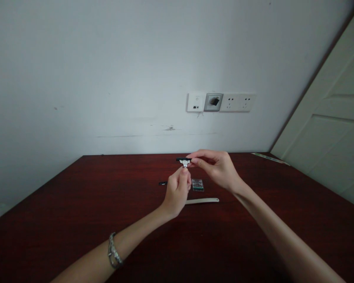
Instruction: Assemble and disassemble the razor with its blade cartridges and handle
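My left hand is closed, its thumb and fingers gripping the lower stem of a T-shaped piece that looks like a razor head. The piece has a silver neck and a dark bar across its top. With thumb and forefinger, my right hand pinches the right end of the dark bar. Below the hands, a small clear plastic case with a green strip lies on the table. A slim white handle lies nearer to me, its left end hidden behind my left hand. Left of that hand, a small black piece is partly covered.
The dark red wooden table meets a white wall. Sockets and a grey-framed outlet with a black plug are on the wall. A thin flat strip lies at the back right, near a white panelled door.
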Demonstrator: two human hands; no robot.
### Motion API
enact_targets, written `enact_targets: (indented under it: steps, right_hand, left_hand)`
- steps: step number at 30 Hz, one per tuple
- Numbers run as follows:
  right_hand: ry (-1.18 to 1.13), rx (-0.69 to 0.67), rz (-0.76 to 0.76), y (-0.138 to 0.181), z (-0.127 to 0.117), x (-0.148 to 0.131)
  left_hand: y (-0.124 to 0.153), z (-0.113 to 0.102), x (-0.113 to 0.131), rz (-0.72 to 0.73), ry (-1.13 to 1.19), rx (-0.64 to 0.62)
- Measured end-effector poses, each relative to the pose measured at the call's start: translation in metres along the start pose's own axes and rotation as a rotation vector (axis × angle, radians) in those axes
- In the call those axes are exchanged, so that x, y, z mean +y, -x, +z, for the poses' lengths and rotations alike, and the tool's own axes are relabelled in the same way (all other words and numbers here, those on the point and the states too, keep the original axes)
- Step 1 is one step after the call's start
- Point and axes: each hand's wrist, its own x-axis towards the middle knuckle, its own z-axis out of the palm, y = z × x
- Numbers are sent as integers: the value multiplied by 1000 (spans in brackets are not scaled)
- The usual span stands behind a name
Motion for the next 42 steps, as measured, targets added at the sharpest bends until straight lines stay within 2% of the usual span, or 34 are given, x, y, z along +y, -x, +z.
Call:
enact_targets:
  steps: [5,12,29,38,42]
  right_hand:
    - [-2,-20,-4,0,0,1]
    - [-57,22,70,-2,2,6]
    - [-91,26,65,-2,2,8]
    - [-253,-14,123,-2,1,13]
    - [-292,27,171,-6,-5,20]
  left_hand:
    - [0,1,-1,-10,20,11]
    - [-1,0,3,-80,132,-11]
    - [-4,-4,4,-67,97,-27]
    - [-7,-6,5,-71,153,-64]
    - [-11,-9,6,-90,191,-93]
